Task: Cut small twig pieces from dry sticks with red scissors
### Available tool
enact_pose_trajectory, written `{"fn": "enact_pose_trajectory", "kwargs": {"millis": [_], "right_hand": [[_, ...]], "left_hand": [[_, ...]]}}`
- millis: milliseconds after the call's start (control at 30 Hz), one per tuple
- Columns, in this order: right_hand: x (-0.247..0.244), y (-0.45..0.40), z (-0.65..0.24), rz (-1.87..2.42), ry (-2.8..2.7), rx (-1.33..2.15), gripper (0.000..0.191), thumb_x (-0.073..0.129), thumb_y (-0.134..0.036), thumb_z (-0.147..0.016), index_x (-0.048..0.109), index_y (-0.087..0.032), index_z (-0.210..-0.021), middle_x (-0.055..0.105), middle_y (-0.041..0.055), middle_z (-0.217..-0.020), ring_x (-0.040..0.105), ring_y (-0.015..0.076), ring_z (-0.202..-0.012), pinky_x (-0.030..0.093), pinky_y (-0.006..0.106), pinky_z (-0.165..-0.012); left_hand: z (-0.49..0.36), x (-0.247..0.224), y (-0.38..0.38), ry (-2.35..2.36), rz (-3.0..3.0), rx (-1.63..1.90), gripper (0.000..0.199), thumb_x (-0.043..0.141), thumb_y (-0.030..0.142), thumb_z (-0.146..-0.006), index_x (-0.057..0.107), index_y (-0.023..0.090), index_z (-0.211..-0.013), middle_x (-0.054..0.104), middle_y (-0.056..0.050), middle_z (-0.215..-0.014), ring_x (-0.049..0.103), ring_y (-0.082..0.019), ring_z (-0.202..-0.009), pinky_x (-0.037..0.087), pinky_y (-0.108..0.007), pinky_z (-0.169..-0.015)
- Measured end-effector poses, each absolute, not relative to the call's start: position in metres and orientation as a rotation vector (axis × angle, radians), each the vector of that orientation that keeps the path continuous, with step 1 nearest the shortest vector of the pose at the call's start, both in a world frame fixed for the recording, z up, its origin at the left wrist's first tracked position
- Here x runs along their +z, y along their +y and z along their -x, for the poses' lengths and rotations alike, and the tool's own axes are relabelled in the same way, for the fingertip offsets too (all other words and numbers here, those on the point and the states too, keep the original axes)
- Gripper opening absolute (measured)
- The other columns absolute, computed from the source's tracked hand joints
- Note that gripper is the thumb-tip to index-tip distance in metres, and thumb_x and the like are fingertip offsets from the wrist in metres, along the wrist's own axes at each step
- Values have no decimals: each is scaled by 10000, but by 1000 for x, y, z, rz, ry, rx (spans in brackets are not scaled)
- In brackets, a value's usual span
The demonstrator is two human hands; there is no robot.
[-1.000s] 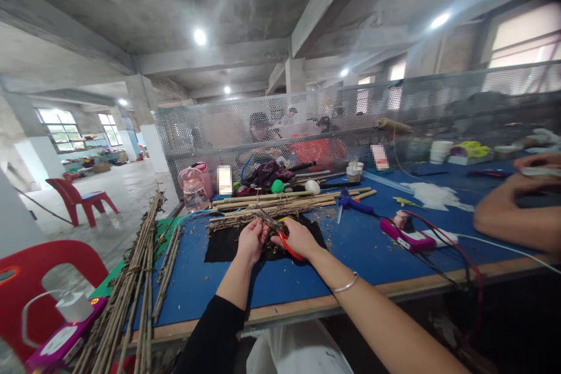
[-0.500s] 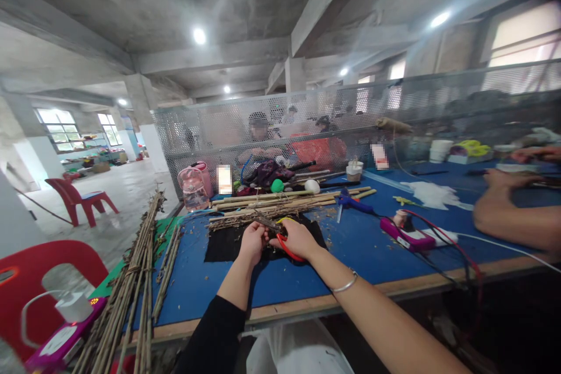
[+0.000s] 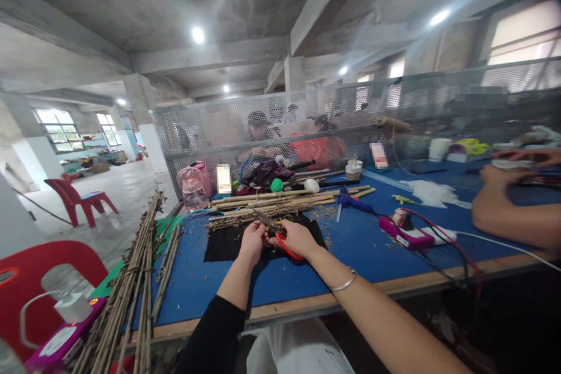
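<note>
My right hand (image 3: 297,238) is wrapped round red-handled scissors (image 3: 289,250), whose dark blades point up and left. Just left of it, my left hand (image 3: 253,241) has its fingers pinched together near the blades, on something too small to make out. Both hands are over a black cloth (image 3: 221,243) on the blue table (image 3: 272,286). Thin dry twigs (image 3: 228,222) lie along the cloth's far edge, with thicker pale sticks (image 3: 239,201) behind them.
Long stalks (image 3: 135,274) lean over the table's left end. A blue glue gun (image 3: 357,203) and purple power strip (image 3: 405,236) lie right. Another person's arm (image 3: 508,210) rests at the far right. A mesh partition (image 3: 197,134) stands behind.
The yellow inner part of the scissors' handle no longer shows beside my right hand, as the handles look closer together. The other person's hand at the right has moved slightly.
</note>
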State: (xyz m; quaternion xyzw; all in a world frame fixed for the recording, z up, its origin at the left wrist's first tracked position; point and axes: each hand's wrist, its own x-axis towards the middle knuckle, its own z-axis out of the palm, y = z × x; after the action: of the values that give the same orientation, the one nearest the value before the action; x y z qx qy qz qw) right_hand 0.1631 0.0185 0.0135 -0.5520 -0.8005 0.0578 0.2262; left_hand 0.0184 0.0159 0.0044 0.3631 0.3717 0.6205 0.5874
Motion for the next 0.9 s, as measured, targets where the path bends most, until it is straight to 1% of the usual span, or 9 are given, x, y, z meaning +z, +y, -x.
{"fn": "enact_pose_trajectory", "kwargs": {"millis": [167,333,433,700,900], "right_hand": [[15,18,-164,1444,-2193,89,454,557,-594,-694,537,-191,-903,619,58,-887,583,201,-825,364,263,-647],[15,18,-164,1442,-2190,42,475,596,-592,-662,538,-178,-889,609,74,-900,570,213,-854,374,276,-685],[15,19,-164,1437,-2185,11,485,607,-597,-646,535,-173,-872,610,75,-894,571,220,-846,376,279,-674],[17,15,-164,1505,-2178,130,459,587,-590,-669,537,-191,-890,622,54,-875,589,200,-818,381,266,-650],[18,15,-162,1444,-2174,-38,474,604,-586,-649,533,-168,-862,615,83,-875,571,224,-841,384,299,-717]], "left_hand": [[-17,4,17,871,-883,1485,262,712,292,-578,526,130,-666,546,31,-581,444,-23,-445,372,-144,-455],[-17,7,16,901,-851,1496,195,711,234,-614,585,113,-702,580,2,-594,521,-43,-495,427,-149,-502],[-18,9,14,915,-832,1490,175,715,207,-621,611,105,-718,602,-16,-617,545,-52,-523,443,-149,-514],[-17,9,13,921,-862,1489,178,720,218,-610,641,98,-715,606,-18,-606,536,-51,-511,447,-151,-510],[-19,7,12,995,-901,1487,131,696,203,-614,629,99,-657,606,-19,-572,534,-60,-493,445,-164,-512]]}}
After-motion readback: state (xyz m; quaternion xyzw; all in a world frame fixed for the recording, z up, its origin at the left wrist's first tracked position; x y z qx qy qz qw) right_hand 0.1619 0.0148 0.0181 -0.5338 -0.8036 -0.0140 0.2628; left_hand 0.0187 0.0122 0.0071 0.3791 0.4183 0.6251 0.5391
